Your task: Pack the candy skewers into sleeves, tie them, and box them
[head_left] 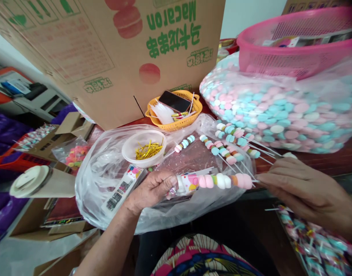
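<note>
My left hand (pixel 153 188) pinches the printed end of a clear wrapper around a skewer of pink, white and green marshmallows (pixel 222 181). My right hand (pixel 299 188) holds the stick end of that skewer at its fingertips. Several more marshmallow skewers (pixel 227 143) lie fanned out just behind, on a crumpled clear plastic bag (pixel 98 172). A small white bowl of gold twist ties (pixel 144 147) sits on the bag near my left hand.
A big clear bag of pink and blue marshmallows (pixel 279 111) lies at right under a pink basket (pixel 296 42). An orange basket (pixel 173 109) holds a phone. A large cardboard box (pixel 107 50) stands behind. Wrapped skewers (pixel 316 241) pile at bottom right.
</note>
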### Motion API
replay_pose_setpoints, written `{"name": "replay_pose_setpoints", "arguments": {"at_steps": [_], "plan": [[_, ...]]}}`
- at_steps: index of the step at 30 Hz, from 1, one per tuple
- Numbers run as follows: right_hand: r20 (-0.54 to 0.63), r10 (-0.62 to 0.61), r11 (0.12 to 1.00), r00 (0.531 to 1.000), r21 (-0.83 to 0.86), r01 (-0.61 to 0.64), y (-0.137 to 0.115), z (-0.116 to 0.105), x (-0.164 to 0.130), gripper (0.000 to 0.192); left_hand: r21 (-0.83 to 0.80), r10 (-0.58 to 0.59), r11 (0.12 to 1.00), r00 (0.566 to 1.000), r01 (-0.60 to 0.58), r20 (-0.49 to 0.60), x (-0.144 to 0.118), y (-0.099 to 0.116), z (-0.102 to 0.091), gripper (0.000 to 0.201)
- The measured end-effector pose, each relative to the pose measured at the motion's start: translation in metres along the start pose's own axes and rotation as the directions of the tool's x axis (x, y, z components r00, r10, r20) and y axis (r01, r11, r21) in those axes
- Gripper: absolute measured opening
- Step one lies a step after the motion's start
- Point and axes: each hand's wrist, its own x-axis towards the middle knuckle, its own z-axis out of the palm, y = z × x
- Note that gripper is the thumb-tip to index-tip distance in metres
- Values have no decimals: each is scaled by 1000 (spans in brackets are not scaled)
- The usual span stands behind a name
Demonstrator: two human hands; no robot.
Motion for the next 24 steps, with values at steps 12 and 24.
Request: {"name": "replay_pose_setpoints", "arguments": {"at_steps": [12,24], "plan": [[-115,85,996,990,15,-84,-1,6,-7,28,-12,37,999,999,-37,-23,-5,-4,-1,49],[-87,20,999,996,-23,-22,-4,9,-1,24,266,81,962,995,-64,-53,-1,1,1,45]]}}
